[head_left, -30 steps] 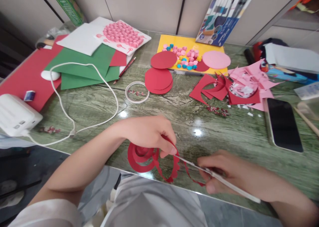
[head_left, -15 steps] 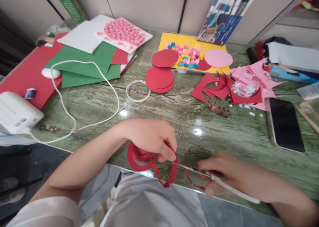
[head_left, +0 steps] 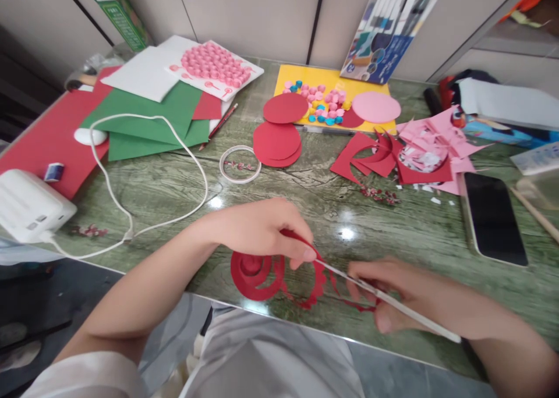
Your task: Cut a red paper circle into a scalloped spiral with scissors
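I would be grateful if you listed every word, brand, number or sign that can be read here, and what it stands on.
No text reads surely.
Green and white box: pale lettering, too blurred.
Blue pen pack: white lettering and a small round mark, too blurred.
White plastic block: small markings, too small.

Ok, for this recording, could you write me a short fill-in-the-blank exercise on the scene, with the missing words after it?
The right hand holds a pair of ____.
The left hand holds curled paper coloured ____.
The sheet under the pink disc is ____.
The phone lies nearer to the ____ hand.

Missing words: scissors; red; yellow; right.
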{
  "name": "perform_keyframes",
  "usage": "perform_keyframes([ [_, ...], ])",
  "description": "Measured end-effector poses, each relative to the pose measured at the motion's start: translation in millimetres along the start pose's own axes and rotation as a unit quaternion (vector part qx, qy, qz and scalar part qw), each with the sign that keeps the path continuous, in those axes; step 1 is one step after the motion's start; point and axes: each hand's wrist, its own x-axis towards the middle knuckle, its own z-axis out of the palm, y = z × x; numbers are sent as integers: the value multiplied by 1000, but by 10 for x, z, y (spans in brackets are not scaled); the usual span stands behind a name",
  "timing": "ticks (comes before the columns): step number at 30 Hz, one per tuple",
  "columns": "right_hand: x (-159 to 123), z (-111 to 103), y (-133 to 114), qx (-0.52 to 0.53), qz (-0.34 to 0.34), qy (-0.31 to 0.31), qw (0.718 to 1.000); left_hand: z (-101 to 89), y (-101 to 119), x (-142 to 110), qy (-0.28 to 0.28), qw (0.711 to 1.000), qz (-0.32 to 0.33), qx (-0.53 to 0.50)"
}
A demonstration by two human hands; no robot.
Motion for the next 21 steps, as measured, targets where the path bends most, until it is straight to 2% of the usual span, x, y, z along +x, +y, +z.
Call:
perform_keyframes([
  [5,27,-4,120,168,-48,-23,984,15,-20,7,81,996,36,-12],
  [9,75,26,166,287,-57,-36,955,61,-22,39,130,991,35,-21],
  [16,138,42,161,312,-159,-35,936,207,-62,132,215,974,26,-72],
  [21,189,114,182,330,-199,-8,923,343,-76,193,274,956,23,-97],
])
